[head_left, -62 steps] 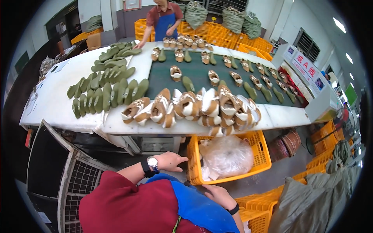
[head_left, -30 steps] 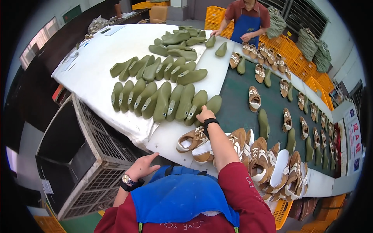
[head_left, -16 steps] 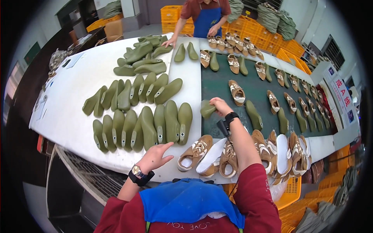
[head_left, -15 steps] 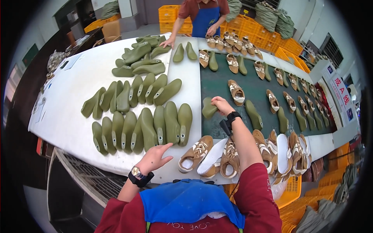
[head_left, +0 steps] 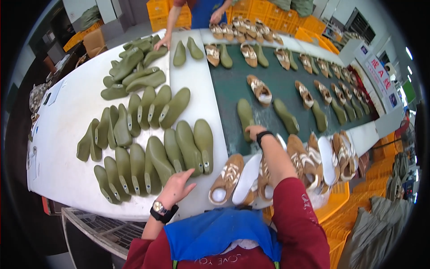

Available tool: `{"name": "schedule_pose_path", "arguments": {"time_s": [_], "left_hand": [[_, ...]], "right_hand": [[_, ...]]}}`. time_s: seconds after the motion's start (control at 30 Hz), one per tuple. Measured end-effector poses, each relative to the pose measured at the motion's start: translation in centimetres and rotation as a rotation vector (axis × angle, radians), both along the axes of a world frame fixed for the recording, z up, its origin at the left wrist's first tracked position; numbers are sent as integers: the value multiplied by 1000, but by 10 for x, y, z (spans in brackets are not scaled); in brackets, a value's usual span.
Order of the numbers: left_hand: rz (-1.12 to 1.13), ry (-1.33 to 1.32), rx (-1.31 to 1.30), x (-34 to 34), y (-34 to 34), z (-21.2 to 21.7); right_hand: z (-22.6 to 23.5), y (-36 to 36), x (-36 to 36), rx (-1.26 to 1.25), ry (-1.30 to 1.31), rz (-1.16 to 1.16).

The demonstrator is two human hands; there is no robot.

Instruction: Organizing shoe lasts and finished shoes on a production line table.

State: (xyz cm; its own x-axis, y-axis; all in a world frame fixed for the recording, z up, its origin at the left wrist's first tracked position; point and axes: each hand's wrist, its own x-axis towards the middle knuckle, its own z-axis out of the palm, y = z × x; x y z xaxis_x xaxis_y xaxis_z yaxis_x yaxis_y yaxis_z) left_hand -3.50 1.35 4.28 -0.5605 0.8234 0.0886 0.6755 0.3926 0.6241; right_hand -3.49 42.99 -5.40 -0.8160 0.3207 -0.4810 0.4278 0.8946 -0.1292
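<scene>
On the dark green belt, a green shoe last (head_left: 244,112) lies flat with its toe pointing away from me. My right hand (head_left: 259,132) pinches its heel end. To its right lies another last (head_left: 285,115), and beyond it sits a brown shoe with white stripes (head_left: 259,89). My left hand (head_left: 176,189) hovers with thumb and fingers apart, holding nothing, by the near end of the front row of lasts (head_left: 156,154). Close to my body, brown laced shoes (head_left: 227,178) and a white insole-like piece (head_left: 245,181) lie on the white table edge.
A second row of lasts (head_left: 148,105) and a heap of lasts (head_left: 134,62) cover part of the white table (head_left: 62,121). Across the table, a co-worker's hand (head_left: 164,41) touches the heap. Paired shoes and lasts line the belt (head_left: 286,80). Yellow crates (head_left: 333,201) stand at right.
My right hand has set the last down on the belt, turning it lengthwise. My left hand stays open near the front row. The whole view has shifted slightly.
</scene>
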Motion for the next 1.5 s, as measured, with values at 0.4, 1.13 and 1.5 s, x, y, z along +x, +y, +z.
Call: {"name": "schedule_pose_path", "arguments": {"time_s": [0.4,1.13,1.5], "left_hand": [[-81,-88,-286,55,77,-51],[-25,-82,365,82,80,43],[7,284,422,80,91,72]], "right_hand": [[246,-98,93,-306,658,416],[167,-195,206,-433,1132,-86],[182,-194,193,-296,1151,90]]}}
